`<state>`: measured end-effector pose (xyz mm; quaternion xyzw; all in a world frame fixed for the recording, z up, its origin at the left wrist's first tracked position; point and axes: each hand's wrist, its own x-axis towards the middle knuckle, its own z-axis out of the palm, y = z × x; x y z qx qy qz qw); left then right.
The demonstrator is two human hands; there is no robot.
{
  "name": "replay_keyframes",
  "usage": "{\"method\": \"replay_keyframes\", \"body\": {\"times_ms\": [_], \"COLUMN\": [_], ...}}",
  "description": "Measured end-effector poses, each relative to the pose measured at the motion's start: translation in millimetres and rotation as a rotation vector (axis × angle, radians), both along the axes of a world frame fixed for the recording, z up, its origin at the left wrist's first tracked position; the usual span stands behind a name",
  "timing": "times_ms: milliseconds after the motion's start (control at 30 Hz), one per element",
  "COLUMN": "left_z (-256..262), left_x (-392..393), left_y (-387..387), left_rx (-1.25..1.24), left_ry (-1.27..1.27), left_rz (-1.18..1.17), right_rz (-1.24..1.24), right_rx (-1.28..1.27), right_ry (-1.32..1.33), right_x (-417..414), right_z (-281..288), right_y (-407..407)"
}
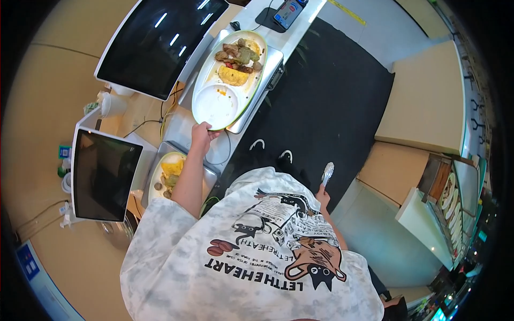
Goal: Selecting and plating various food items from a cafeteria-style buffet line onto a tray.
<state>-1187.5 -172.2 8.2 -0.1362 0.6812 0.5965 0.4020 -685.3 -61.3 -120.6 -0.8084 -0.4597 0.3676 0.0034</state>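
My left hand point(204, 135) grips the near rim of an oval white plate point(217, 105) with a green edge, thumb on top. A yellow piece that looks like egg point(233, 76) lies on it, with a pile of meat and vegetables point(241, 54) beyond. The round section nearest me holds only small scraps. Beneath the plate is a steel-topped scale point(274, 60); whether the two touch cannot be seen. Low on the right, my right hand point(322, 197) holds a slim, shiny wrapped object point(328, 171), perhaps cutlery, away from the counter.
A second plate of food point(154, 185) rests on another steel platform point(209, 180), partly behind my left forearm. Two dark screens point(160, 44) point(106, 174) stand along the counter point(190, 132). A phone-like device point(288, 14) sits at its far end. Cables point(162, 116) run between the screens.
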Motion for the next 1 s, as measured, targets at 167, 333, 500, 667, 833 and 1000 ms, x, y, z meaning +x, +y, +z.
{"method": "replay_keyframes", "body": {"times_ms": [167, 333, 500, 667, 833, 1000], "left_z": [22.3, 13.3, 21.1, 16.3, 48.2, 45.7], "left_x": [2.5, 5.8, 31.3, 122.0, 208.6, 317.4], "left_y": [-2.5, -15.0, -14.0, 6.1, 50.2, 108.1], "left_rx": [-0.013, 0.144, 0.168, 0.174, 0.253, 0.321], "left_ry": [0.107, 0.050, -0.018, 0.022, -0.051, -0.071], "left_rz": [-0.088, -0.079, -0.008, -0.123, -0.194, -0.427], "right_rz": [-0.084, -0.174, -0.440, -0.474, -0.453, -0.564], "right_rx": [0.203, 0.092, 0.128, 0.127, 0.143, 0.088], "right_ry": [0.041, 0.009, 0.058, 0.126, 0.092, 0.055], "right_x": [-18.7, -12.4, 29.5, 94.1, 150.6, 251.0], "right_z": [0.2, 10.3, -34.7, -11.2, 26.2, 28.7], "right_y": [-24.5, -40.9, -72.3, -71.3, -93.6, -94.8]}}
